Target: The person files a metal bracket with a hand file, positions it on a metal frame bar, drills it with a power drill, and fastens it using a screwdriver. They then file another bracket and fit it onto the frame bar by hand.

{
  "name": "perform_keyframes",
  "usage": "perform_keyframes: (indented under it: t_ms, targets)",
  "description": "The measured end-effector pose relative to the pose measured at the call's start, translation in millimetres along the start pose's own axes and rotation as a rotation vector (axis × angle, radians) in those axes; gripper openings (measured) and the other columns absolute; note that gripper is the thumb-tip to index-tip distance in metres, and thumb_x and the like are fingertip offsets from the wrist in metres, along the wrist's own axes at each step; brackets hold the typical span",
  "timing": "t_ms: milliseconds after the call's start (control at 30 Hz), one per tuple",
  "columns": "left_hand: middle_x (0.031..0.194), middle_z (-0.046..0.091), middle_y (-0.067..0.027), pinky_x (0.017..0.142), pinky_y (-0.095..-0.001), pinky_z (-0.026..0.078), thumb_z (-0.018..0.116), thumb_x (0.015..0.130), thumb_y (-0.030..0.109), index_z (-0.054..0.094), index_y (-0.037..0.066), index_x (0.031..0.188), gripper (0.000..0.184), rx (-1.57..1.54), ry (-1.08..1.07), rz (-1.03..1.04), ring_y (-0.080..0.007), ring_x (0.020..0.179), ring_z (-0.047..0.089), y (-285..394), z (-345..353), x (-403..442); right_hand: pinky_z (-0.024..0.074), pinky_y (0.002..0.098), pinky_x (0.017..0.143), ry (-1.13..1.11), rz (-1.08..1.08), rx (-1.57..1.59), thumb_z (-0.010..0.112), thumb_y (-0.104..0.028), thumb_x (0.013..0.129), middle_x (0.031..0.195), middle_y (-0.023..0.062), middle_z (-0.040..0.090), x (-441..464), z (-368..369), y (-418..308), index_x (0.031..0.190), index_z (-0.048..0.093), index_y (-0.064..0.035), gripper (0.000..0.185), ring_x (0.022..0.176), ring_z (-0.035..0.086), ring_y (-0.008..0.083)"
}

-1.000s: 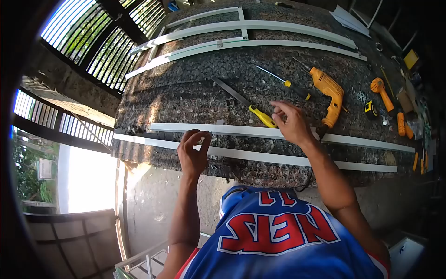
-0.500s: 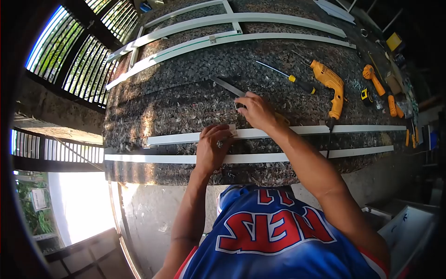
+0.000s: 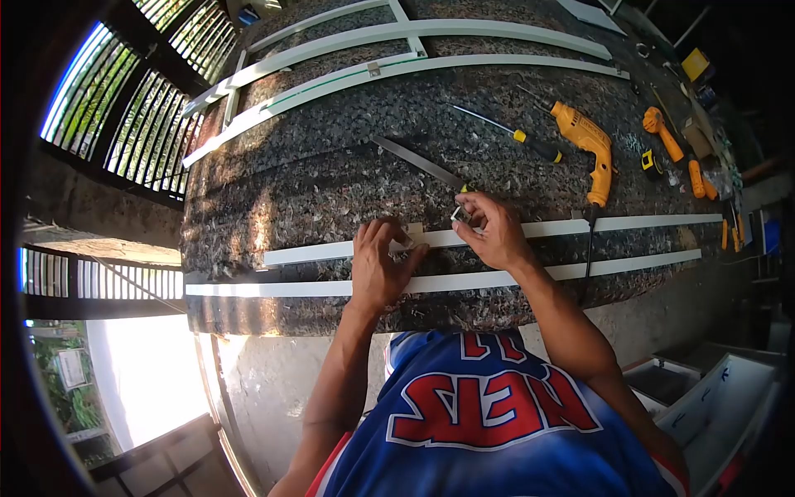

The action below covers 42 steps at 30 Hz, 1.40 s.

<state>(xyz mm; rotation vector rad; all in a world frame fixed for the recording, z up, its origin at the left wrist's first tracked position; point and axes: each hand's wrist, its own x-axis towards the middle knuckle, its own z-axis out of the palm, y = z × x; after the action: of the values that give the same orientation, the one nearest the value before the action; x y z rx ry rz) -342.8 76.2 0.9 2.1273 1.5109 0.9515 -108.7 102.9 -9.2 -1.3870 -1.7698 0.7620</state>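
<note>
Two long white metal bars run side by side along the table's near side, an upper bar (image 3: 315,251) and a lower bar (image 3: 273,289). My left hand (image 3: 379,263) rests over the upper bar with curled fingers, its thumb toward a small pale piece that it partly hides. A little to the right, my right hand (image 3: 499,238) pinches a small metal bracket (image 3: 460,215) just above that same bar. A flat metal file (image 3: 418,164) lies on the table, its yellow-and-black handle end close to my right fingertips.
Beyond the file are a screwdriver (image 3: 505,131) and a yellow corded drill (image 3: 590,145), whose cord crosses both bars. A tape measure (image 3: 651,163) and other yellow tools lie at the right. A white frame (image 3: 331,93) spans the back of the worn table (image 3: 306,157).
My right hand has moved right and nearer to me, away from the file's blade, with the small bracket in its fingers. My left thumb has swung out to the right.
</note>
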Motion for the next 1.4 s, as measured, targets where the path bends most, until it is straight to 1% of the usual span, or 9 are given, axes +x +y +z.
perform_keyframes:
  t_ms: [100, 133, 267, 400, 600, 800, 933, 1200, 1400]
  targets:
    - [0.115, 0.067, -0.0155, 0.093, -0.0462, 0.048, 0.081, 0.073, 0.015, 0.062, 0.001, 0.113, 0.046, -0.159, -0.073, 0.077, -0.0372, 0.105, 0.062, -17, -18, 3, 0.0555, 0.0315, 0.066, 0.012, -0.049, 0.019, 0.078, -0.015, 0.081, 0.091, 0.0087, 0.066, -2, -1, 2, 0.118, 0.065, -0.0043, 0.041, 0.071, 0.067, 0.0177]
    - [0.115, 0.067, -0.0147, 0.096, -0.0444, 0.047, 0.075, 0.079, 0.011, 0.066, 0.002, 0.111, 0.035, -0.159, -0.104, 0.089, -0.0361, 0.110, 0.060, -17, -23, 6, 0.0541, 0.0299, 0.065, 0.005, -0.051, 0.013, 0.077, -0.014, 0.082, 0.091, 0.0082, 0.065, -2, -3, 2, 0.120, 0.064, -0.0030, 0.042, 0.072, 0.065, 0.0156]
    - [0.107, 0.069, -0.0141, 0.094, -0.0435, 0.046, 0.072, 0.081, 0.011, 0.071, 0.003, 0.102, 0.022, -0.178, -0.174, 0.029, -0.0341, 0.105, 0.062, -23, -16, 9, 0.0515, 0.0270, 0.065, -0.011, -0.051, 0.025, 0.076, -0.011, 0.085, 0.094, 0.0076, 0.064, -2, -2, 1, 0.124, 0.062, -0.0005, 0.043, 0.074, 0.062, 0.0120]
    - [0.103, 0.069, -0.0129, 0.091, -0.0438, 0.045, 0.070, 0.082, 0.014, 0.073, 0.005, 0.100, 0.019, -0.114, -0.107, 0.014, -0.0326, 0.099, 0.062, -23, 1, 6, 0.0518, 0.0277, 0.065, -0.008, -0.029, 0.177, 0.077, -0.011, 0.084, 0.096, 0.0080, 0.066, 0, 0, 2, 0.122, 0.064, -0.0009, 0.042, 0.076, 0.063, 0.0126]
    - [0.107, 0.068, -0.0111, 0.091, -0.0445, 0.044, 0.071, 0.082, 0.013, 0.072, 0.006, 0.101, 0.020, -0.093, -0.061, 0.135, -0.0320, 0.097, 0.061, -11, -2, 5, 0.0495, 0.0247, 0.063, -0.085, -0.246, 0.085, 0.079, -0.011, 0.082, 0.098, 0.0065, 0.068, 1, 6, -34, 0.116, 0.067, -0.0027, 0.037, 0.083, 0.063, 0.0119]
    - [0.110, 0.069, -0.0138, 0.090, -0.0415, 0.048, 0.072, 0.079, 0.005, 0.068, 0.004, 0.111, 0.032, -0.113, -0.049, 0.108, -0.0344, 0.099, 0.064, -17, 2, 3, 0.0492, 0.0260, 0.063, -0.259, -0.038, 0.114, 0.079, -0.012, 0.083, 0.104, 0.0068, 0.068, 2, 11, -46, 0.114, 0.067, -0.0036, 0.034, 0.087, 0.063, 0.0138]
    - [0.111, 0.070, -0.0138, 0.091, -0.0399, 0.050, 0.070, 0.083, 0.005, 0.066, 0.003, 0.113, 0.031, -0.305, 0.010, -0.017, -0.0335, 0.104, 0.067, -20, -20, 0, 0.0534, 0.0296, 0.070, -0.276, -0.141, 0.072, 0.078, -0.012, 0.084, 0.105, 0.0071, 0.069, 6, 18, -48, 0.115, 0.066, -0.0049, 0.034, 0.090, 0.064, 0.0170]
    - [0.106, 0.070, -0.0181, 0.089, -0.0419, 0.051, 0.066, 0.087, 0.004, 0.065, 0.000, 0.111, 0.024, -0.257, -0.002, -0.002, -0.0369, 0.099, 0.067, -25, -25, 3, 0.0535, 0.0398, 0.091, -0.310, -0.291, -0.106, 0.075, -0.011, 0.082, 0.112, 0.0141, 0.068, 14, 32, -45, 0.118, 0.065, -0.0037, 0.038, 0.105, 0.066, 0.0325]
    - [0.106, 0.070, -0.0187, 0.090, -0.0428, 0.050, 0.066, 0.088, 0.006, 0.066, 0.000, 0.109, 0.022, -0.282, 0.031, 0.006, -0.0384, 0.101, 0.066, -28, -16, 1, 0.0525, 0.0410, 0.092, -0.387, -0.333, -0.162, 0.073, -0.012, 0.081, 0.110, 0.0118, 0.069, 19, 35, -45, 0.108, 0.070, -0.0047, 0.028, 0.105, 0.065, 0.0316]
